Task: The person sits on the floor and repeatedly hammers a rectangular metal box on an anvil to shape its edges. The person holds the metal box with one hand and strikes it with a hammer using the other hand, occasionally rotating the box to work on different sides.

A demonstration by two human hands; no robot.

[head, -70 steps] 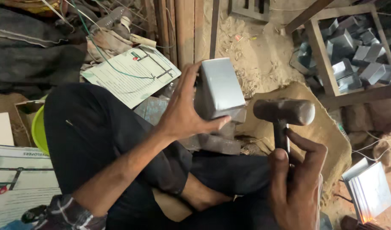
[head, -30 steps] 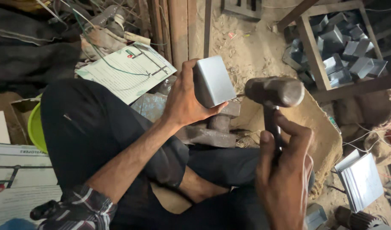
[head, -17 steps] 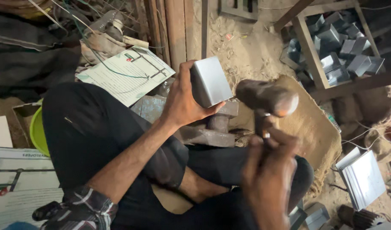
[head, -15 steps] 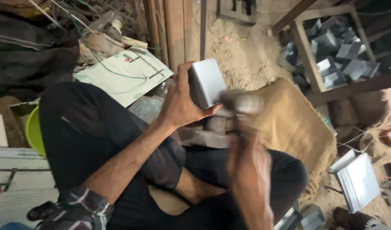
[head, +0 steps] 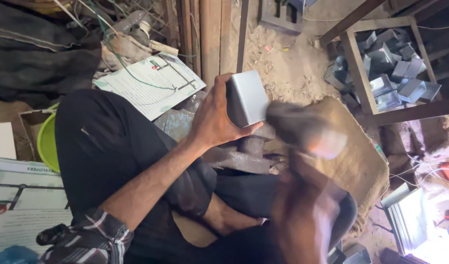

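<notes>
Left hand: I see my left hand (head: 215,117) wrapped around a grey metal box (head: 246,98), fingers behind it and thumb along its lower edge, so it is closed on the box.
Right hand: my right hand (head: 305,215) is a blur low in the view, clenched around the handle of a hammer (head: 305,131); its fingers are too smeared to make out one by one.
Metal box: it stands tilted on top of a dark iron stake (head: 249,149), just left of the hammer head, one flat face turned up towards me.
Hammer: the head is blurred, close beside the box's right edge; I cannot tell whether it touches.
Iron stake: it rises from between my crossed legs, just under the box.
Sacking: a brown burlap cloth (head: 364,161) lies on the sandy ground under and to the right of the hammer.
Crate: a wooden frame (head: 354,68) at upper right holds a heap of similar grey boxes (head: 391,73).
Papers: a printed sheet (head: 151,85) lies beyond my knee, well apart from the box.
Sheets: a stack of flat metal sheets (head: 410,220) sits at lower right.
</notes>
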